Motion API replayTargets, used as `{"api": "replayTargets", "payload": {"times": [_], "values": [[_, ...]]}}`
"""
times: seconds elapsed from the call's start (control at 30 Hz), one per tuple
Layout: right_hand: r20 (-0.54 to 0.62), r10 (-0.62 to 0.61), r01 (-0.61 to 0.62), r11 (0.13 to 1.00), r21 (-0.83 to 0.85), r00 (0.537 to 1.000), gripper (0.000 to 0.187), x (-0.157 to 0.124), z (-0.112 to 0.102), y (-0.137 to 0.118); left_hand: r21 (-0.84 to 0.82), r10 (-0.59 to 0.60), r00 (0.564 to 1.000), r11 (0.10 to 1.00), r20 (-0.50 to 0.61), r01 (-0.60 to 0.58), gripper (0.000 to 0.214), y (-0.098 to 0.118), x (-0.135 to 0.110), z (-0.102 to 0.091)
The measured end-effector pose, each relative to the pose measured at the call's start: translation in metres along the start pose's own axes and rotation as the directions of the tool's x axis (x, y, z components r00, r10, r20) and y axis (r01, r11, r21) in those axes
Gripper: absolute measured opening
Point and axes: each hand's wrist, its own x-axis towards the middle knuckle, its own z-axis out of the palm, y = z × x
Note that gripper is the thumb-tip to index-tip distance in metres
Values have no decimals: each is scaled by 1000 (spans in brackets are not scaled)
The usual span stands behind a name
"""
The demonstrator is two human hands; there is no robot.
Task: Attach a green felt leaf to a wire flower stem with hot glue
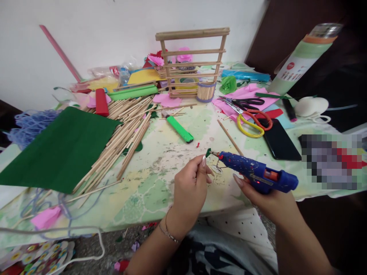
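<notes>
Above the table (160, 168), my left hand (190, 179) kept a fingertip grip pinched on a tiny green scrap (208, 152), likely light, soft and crushable, at the nozzle of the glue gun (258, 173), whose stiff handle my right hand (263, 194) gripped closed.

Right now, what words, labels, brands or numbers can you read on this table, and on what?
No text reads clearly.
Green roll: red round logo and print, too small.
Plastic packet: red label, blurred.
Glue gun in the right hand: side label too small.
Green piece in the left hand: no text.
Pixelated patch by the phone: unreadable.
</notes>
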Motion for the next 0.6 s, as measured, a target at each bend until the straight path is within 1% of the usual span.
{"api": "replayTargets", "payload": {"times": [0.1,0.17,0.23,0.33,0.43,0.5,0.6], "values": [[1,-1,1,1000,-14,1000,13,0,-1,1,-13,-4,1000,1000,1,4,22,0,0,0],[1,18,-18,1000,-23,1000,14,-1,-2,3,-17,-8,1000,1000,2,8,22,0,0,0],[-3,46,-46,999,3,999,15,-3,-3,5,-19,-14,1000,1000,1,14,22,0,0,0],[10,94,-95,985,145,995,17,-5,-2,9,-33,-19,1000,999,0,19,21,-1,0,0],[37,135,-140,940,312,990,21,-3,0,11,-55,-25,1000,998,-5,25,20,-2,0,1],[27,164,-162,911,379,986,22,0,0,13,-61,-33,999,998,-11,32,21,-2,0,1],[3,234,-213,879,427,972,24,5,0,16,-65,-41,999,997,-8,41,22,-2,1,1]]}}
